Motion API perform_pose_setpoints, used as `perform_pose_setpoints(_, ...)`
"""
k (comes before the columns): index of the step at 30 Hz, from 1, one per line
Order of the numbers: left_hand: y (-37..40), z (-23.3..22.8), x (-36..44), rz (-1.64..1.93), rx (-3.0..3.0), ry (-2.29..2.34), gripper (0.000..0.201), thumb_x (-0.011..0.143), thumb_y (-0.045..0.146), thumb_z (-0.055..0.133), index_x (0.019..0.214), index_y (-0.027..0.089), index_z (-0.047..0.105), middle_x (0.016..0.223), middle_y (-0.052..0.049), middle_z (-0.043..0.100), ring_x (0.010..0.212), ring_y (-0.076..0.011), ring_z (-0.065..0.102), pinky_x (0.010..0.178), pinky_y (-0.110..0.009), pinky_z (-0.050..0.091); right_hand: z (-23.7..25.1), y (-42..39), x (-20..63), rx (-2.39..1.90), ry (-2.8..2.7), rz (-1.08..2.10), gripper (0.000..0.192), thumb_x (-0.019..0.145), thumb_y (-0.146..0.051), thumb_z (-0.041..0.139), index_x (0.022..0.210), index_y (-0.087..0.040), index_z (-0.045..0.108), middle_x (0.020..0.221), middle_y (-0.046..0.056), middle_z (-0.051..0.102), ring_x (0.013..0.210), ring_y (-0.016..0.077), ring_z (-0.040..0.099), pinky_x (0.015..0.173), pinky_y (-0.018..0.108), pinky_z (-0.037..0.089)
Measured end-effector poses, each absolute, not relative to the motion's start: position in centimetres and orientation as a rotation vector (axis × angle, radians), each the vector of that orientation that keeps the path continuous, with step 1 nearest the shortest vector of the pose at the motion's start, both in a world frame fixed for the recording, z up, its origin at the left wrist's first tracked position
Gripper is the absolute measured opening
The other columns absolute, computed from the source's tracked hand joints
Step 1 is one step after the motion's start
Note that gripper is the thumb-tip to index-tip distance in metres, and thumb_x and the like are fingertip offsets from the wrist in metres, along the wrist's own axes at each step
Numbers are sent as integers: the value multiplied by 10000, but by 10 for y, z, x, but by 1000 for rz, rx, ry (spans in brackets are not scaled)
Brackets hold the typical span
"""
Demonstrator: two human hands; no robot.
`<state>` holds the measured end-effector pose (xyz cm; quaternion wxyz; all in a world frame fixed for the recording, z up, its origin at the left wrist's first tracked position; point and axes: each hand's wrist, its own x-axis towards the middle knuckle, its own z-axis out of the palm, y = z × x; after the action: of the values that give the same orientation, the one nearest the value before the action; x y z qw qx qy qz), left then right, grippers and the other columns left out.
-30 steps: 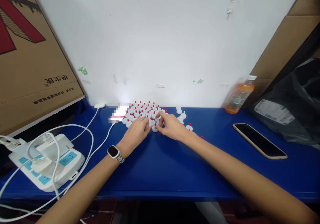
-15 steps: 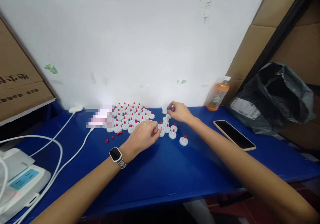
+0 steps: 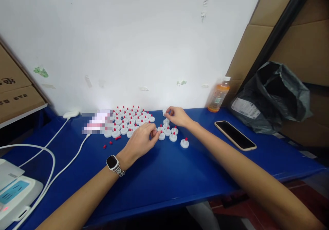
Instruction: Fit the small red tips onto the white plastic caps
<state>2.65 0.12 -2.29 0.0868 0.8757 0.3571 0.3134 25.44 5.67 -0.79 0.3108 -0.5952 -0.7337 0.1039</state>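
Leaving the left hand (image 3: 144,136), the right hand (image 3: 178,116) is now reaching a rear white cap (image 3: 163,111). Both are curling; whether gripping, one cannot tell.

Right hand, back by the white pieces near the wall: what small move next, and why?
I'd probably pinch the white piece at the right hand and draw it toward the left hand. That piece shows no red tip, unlike the nearer red-tipped pieces. Whether it is already gripped is unclear.
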Motion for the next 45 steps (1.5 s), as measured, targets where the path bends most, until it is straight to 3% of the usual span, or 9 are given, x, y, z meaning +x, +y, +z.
perform_pose_setpoints(3, -1, -21, 25, 945, 2591, 1066, 251, 963, 309, 482, 736, 211, 443, 727, 5, 523, 693, -162, 501, 655, -307, 390, -5, 52, 247, -1520, -1982, 361, 142, 846, -271, 654, 769, -154, 675, 683, 27, 692, 609, 124, 591, 592, 235, 410)
perform_pose_setpoints(11, -5, -11, 12, 1107, 2492, 1123, 171, 977, 327, 487, 852, 209, 491, 870, -25, 585, 815, -181, 557, 739, -332, 441, 7, 50, 236, -1566, -1985, 252, 69, 811, -237, 675, 810, -168, 677, 738, 44, 713, 646, 143, 613, 599, 245, 413)
perform_pose_setpoints(16, -4, -13, 11, 1055, 2514, 1120, 179, 985, 335, 478, 861, 209, 505, 930, -36, 584, 873, -190, 572, 784, -342, 465, 5, 52, 236, -1635, -2022, 319, 61, 783, -145, 650, 725, -165, 655, 705, 50, 703, 631, 145, 606, 577, 248, 404)
perform_pose_setpoints(19, -4, -11, 10, 1134, 2518, 1124, 135, 978, 336, 500, 1003, 209, 537, 1053, -63, 581, 1001, -214, 572, 882, -363, 472, 14, 36, 224, -1486, -1924, 350, 63, 800, -174, 641, 738, -169, 655, 687, 38, 696, 620, 142, 605, 578, 250, 422)
perform_pose_setpoints(23, -8, -6, 0, 1199, 2533, 1153, 378, 955, 364, 564, 1290, 215, 471, 1232, -94, 566, 1101, -240, 552, 935, -382, 465, 26, 5, 191, -1121, -1853, 655, 101, 830, -258, 654, 776, -173, 648, 701, 26, 693, 628, 140, 619, 596, 252, 463)
perform_pose_setpoints(28, -22, -11, -33, 1024, 2500, 1203, 221, 1022, 379, 423, 1017, 205, 559, 937, -46, 604, 865, -203, 580, 781, -339, 456, 19, -1, 154, -942, -1887, 814, 167, 909, -321, 603, 857, -172, 657, 744, 23, 707, 668, 134, 634, 646, 249, 469)
perform_pose_setpoints(36, -38, -29, -87, 829, 2332, 1400, 257, 1041, 431, 349, 960, 221, 475, 907, -17, 543, 849, -197, 538, 775, -349, 415, 12, 29, 124, -1209, -2422, 148, 146, 895, -262, 607, 863, -172, 717, 912, 72, 708, 968, 223, 594, 889, 350, 369)
perform_pose_setpoints(40, -38, -29, -90, 826, 2316, 1408, 255, 1039, 426, 351, 920, 225, 455, 929, -17, 530, 880, -198, 529, 780, -347, 410, 16, 40, 110, -1286, -2546, 16, 172, 878, -247, 597, 941, -186, 745, 979, 102, 701, 1005, 256, 568, 893, 375, 340)
perform_pose_setpoints(45, -39, -26, -94, 833, 2314, 1419, 245, 1039, 405, 348, 908, 225, 451, 958, -22, 538, 914, -200, 529, 793, -348, 410, 20, 59, 99, -1346, -2703, -28, 152, 821, -259, 662, 902, -210, 781, 959, 105, 713, 1022, 287, 555, 880, 390, 311)
